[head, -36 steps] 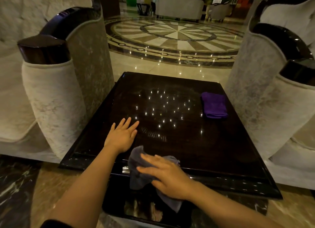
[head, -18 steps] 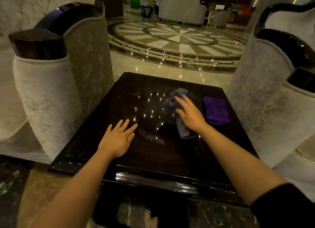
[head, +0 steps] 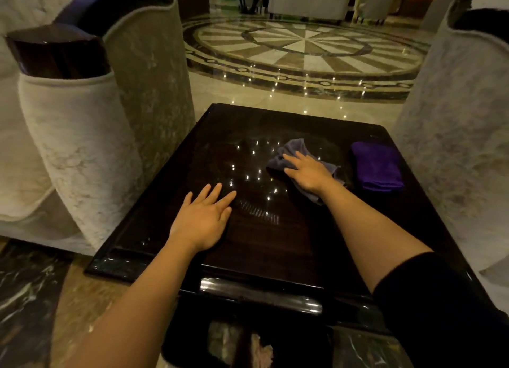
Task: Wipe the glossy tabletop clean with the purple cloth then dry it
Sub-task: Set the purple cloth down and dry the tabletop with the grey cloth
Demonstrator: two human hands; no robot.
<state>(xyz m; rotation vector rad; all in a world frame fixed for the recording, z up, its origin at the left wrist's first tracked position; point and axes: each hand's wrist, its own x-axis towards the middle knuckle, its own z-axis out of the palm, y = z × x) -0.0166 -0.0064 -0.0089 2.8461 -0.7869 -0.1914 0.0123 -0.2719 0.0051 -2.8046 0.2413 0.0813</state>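
A glossy dark square tabletop fills the middle of the view. My right hand presses flat on a crumpled grey-purple cloth at the table's far centre-right. A folded bright purple cloth lies on the table to the right of that hand, untouched. My left hand rests flat on the bare tabletop near the left centre, fingers spread, holding nothing.
Pale upholstered armchairs with dark glossy arm caps flank the table, one on the left and one on the right. A polished marble floor with a round inlay lies beyond. A lower shelf shows under the near edge.
My right hand slid the grey-purple cloth from the near edge up to the far centre-right of the table. My left hand stayed flat in place.
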